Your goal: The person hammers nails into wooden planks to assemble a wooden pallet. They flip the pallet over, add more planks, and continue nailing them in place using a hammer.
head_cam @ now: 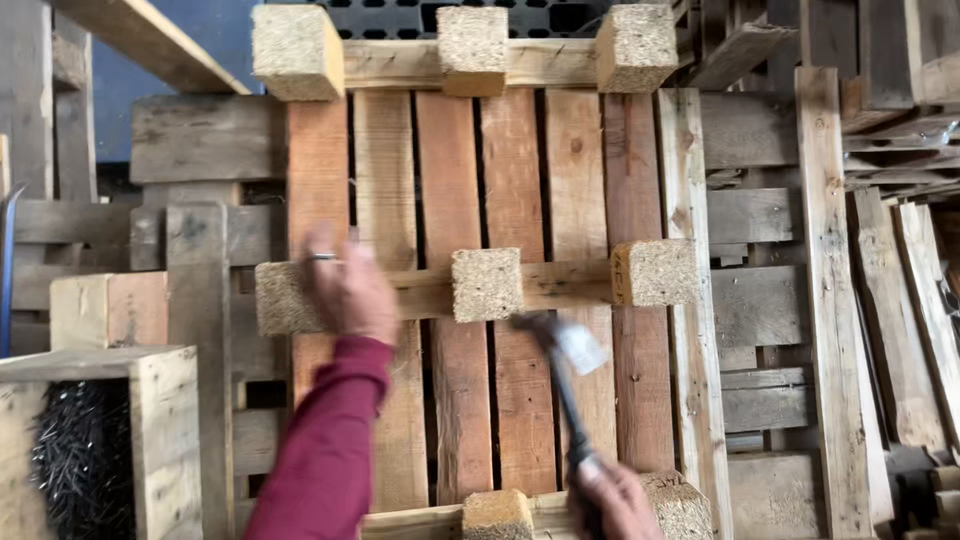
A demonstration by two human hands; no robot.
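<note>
Standing at the far left, a wooden box (150, 400) with an open front holds a dark mass of nails (80, 455) (too packed to tell one from another). Behind and above it lean grey weathered boards (200, 300), and a thin blue bar (8, 260) shows at the very edge.

Next comes the pallet (480, 180), lying underside up with reddish slats running away from the viewer. Its middle cross-board (560, 285) carries three pressed-chip blocks. The left hand (345, 290), in a dark red sleeve (325, 450) and with a ring on one finger, lies spread over the left block (280, 300), fingers open and flat against it rather than clamped round anything. The centre block (487, 285) stands just beside the hammer's head.

The right hand (610, 500), low in the picture, is closed round the dark handle of a hammer (565, 380); its head is blurred and hangs just below the cross-board, between the centre block and the right block (655, 272). The two hands are well apart. Near that hand sit two more blocks on the nearest cross-board (420, 520), and three others (470, 45) top the far end.

To the right, loose grey planks (830, 300) and stacked pallets (760, 300) crowd close against the pallet's side.
</note>
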